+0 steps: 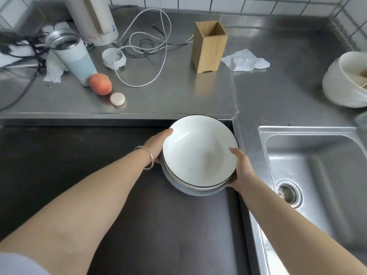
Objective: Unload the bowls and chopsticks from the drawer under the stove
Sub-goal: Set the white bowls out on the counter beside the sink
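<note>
Bowls (200,153) sit nested in a stack, a white one with a dark rim on top, held over the dark stove top (99,185) near its far right corner, close to the steel table's (178,96) front edge. Going from the left side: a tangle of black cables (23,48) lies at the table's far left, beside an open tumbler (73,56) with crumpled paper next to it. A peach (99,83) touches the tumbler's base, and a small pale round disc (117,99) lies just beside the peach. Behind these stands a white cylindrical appliance (93,18), with a round white lid (113,57) and a looping white cord (147,46) in front of it. The left hand (156,145), a metal bangle (147,157) on its wrist, is clasped on the stack's left side, thumb lying along the top rim. An empty wooden box-shaped holder (208,46) stands upright further back, and a crumpled tissue (245,60) lies to its right. The right hand (241,167) grips the stack's right side, thumb over the rim and fingers underneath. A steel sink (317,165) with its drain sits to the right, and a pale bowl-shaped vessel (345,80) stands at the right edge of view.
</note>
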